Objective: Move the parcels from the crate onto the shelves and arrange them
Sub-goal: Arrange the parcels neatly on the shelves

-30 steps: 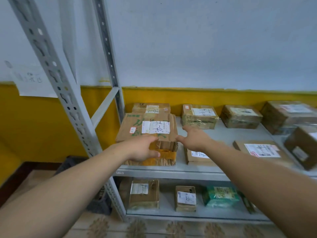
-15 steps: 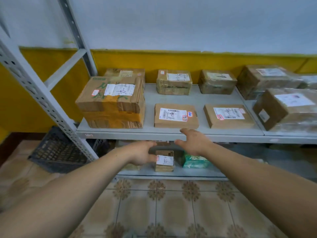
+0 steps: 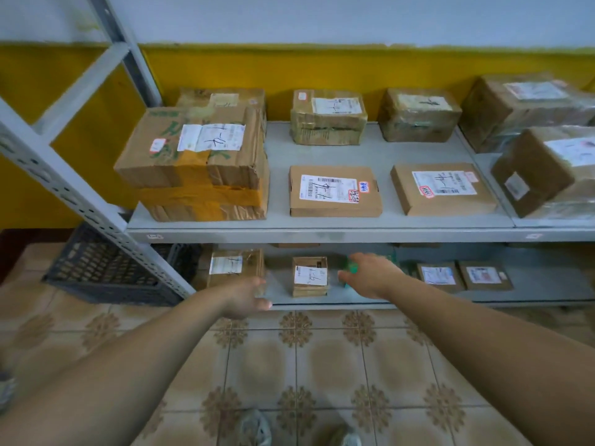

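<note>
Left grip (image 3: pixel 246 297): held at the front edge of the lower shelf (image 3: pixel 531 296), fingers loosely apart, nothing held.
Right grip (image 3: pixel 375 275): stretched into the lower shelf, thumb spread and fingers apart in front of a green parcel (image 3: pixel 351 268); contact cannot be told.
Small parcel (image 3: pixel 309 276): stood on the lower shelf between the two grips, white label shown.
Upper shelf (image 3: pixel 322 235): loaded with taped cardboard parcels in two rows; a large parcel (image 3: pixel 196 162) is placed at its left end.
Crate (image 3: pixel 106 268): dark, set on the tiled floor (image 3: pixel 322 365) left of the shelving, partly hidden behind the grey post (image 3: pixel 64 175).
</note>
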The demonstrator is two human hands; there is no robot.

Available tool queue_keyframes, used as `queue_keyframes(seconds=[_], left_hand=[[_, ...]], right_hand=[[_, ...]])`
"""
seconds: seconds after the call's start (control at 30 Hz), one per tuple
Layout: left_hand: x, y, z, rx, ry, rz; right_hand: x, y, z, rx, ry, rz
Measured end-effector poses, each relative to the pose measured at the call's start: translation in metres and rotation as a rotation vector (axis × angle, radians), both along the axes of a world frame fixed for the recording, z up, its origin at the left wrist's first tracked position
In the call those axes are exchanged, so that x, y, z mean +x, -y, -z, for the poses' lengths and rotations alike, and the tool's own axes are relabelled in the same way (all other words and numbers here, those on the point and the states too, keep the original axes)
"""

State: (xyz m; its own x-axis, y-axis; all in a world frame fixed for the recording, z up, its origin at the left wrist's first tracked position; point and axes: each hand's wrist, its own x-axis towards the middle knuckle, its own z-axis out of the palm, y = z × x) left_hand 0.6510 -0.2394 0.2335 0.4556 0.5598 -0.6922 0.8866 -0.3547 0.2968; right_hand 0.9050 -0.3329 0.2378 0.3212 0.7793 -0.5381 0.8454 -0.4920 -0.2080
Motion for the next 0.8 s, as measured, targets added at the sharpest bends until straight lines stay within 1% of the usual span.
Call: queue_keyframes(seconds=[0.23,0.37,0.5,0.67,0.8], left_hand=[[-0.058,-0.036,0.037,0.115,0.038,-0.036],[-0.068,-0.038,0.079,0.112,0.044,-0.133],[-0.067,-0.051,0.139,0.145,0.021,-0.187],[-0.073,-0.073,0.231,0.225,-0.042,-0.177],[-0.087,-0.098,0.304,0.274,-0.056,-0.167]], right_hand=[[-0.062,-0.063,0.049,0.029,-0.084,-0.120],[-0.090,-0.100,0.091,0.043,-0.165,-0.250],[-0.108,-0.146,0.152,0.028,-0.118,-0.420],[-0.119,-0.192,0.248,0.010,-0.175,-0.371],[-0.123,-0.225,0.318,0.102,-0.102,-0.481]])
